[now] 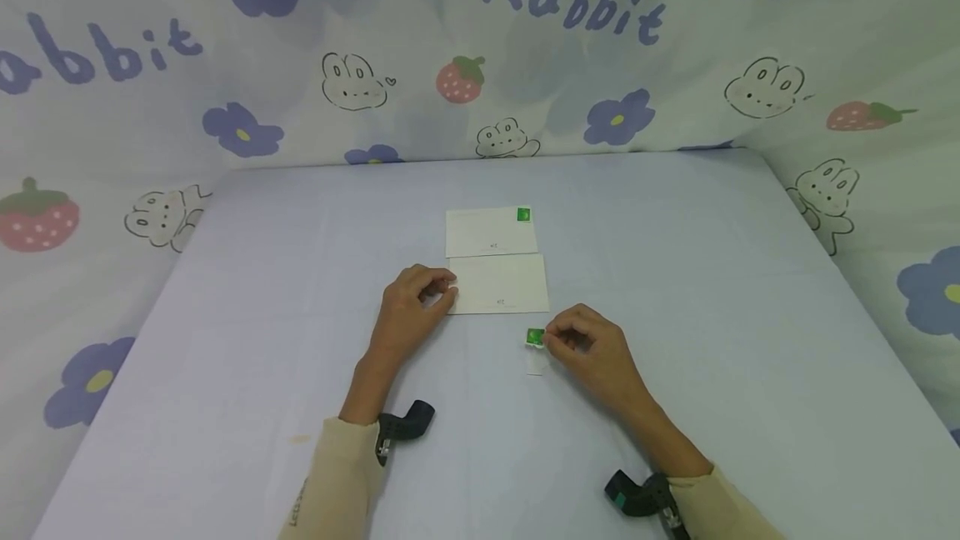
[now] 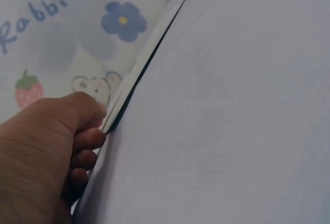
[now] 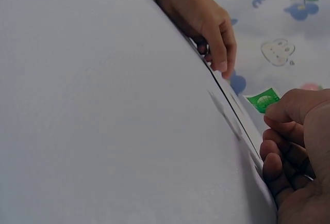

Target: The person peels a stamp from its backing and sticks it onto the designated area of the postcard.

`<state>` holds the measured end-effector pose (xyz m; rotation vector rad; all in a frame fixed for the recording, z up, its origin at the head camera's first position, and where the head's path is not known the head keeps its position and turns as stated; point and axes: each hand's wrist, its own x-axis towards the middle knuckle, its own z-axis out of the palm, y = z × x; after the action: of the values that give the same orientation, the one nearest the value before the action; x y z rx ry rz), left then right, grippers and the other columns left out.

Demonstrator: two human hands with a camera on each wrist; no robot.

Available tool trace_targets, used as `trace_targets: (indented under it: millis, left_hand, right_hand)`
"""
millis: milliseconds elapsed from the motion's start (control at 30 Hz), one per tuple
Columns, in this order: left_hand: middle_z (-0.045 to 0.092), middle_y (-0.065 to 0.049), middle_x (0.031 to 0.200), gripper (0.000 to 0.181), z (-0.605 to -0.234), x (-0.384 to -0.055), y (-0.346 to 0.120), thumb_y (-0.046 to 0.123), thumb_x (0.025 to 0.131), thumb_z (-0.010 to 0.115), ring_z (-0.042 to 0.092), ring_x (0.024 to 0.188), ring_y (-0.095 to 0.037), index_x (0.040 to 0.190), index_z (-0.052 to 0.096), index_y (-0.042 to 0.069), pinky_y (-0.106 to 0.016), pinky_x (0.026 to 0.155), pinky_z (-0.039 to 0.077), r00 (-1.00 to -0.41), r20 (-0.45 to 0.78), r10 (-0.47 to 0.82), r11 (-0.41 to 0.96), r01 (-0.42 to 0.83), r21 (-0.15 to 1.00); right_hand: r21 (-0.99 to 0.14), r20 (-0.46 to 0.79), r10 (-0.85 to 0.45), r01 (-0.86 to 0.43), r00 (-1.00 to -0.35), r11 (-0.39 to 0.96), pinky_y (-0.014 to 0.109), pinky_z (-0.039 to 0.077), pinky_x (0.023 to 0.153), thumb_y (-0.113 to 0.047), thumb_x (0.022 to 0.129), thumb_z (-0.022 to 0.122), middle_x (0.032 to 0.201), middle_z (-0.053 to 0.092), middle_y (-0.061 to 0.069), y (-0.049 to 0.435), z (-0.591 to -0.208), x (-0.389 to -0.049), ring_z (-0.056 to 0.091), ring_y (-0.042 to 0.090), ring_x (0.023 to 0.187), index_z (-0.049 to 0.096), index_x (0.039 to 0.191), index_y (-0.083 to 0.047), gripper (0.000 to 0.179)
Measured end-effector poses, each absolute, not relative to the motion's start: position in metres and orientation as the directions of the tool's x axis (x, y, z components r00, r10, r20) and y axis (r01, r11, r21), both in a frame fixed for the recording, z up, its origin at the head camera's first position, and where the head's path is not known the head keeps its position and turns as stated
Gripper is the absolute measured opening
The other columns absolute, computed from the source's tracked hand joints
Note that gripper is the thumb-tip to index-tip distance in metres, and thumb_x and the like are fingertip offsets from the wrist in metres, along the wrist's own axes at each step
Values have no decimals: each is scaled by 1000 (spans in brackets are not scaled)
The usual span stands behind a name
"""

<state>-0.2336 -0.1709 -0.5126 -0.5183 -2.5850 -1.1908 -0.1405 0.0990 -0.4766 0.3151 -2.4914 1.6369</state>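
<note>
Two white envelopes lie one behind the other on the table. The far envelope bears a green stamp in its top right corner; the near envelope has only small print near its lower edge. My left hand pinches the near envelope's left edge between thumb and forefinger, and the left wrist view shows this edge slightly raised. Just below the near envelope's right corner, my right hand pinches a second green stamp by its right side. A small white paper piece shows below that stamp.
White cloth covers the table. Behind it hangs a curtain printed with rabbits, flowers and strawberries. A black wrist camera sits on the left wrist, and another black camera on the right.
</note>
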Motion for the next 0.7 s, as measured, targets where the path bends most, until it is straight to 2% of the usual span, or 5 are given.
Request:
trace_targets:
  millis: [367,700]
  left_hand:
    - [63,-1,99,18,-510,-231,-169,12,88,77,57,94,-16,105,74,10,-34,80,49,-920,317,231,631,390,671]
    - [62,0,101,16,-510,-230,-168,13,90,76,54,96,-16,106,74,11,-33,82,49,-926,295,236,644,376,666]
  right_hand:
    - [-882,244,-83,-257,-966,395,23,47,67,5,87,74,89,65,7,102,-478,-150,55,16,77,71,88,-1,6]
    - [-878,260,-74,-267,-963,396,22,47,67,5,87,74,89,64,8,106,-480,-163,55,17,77,72,89,0,6]
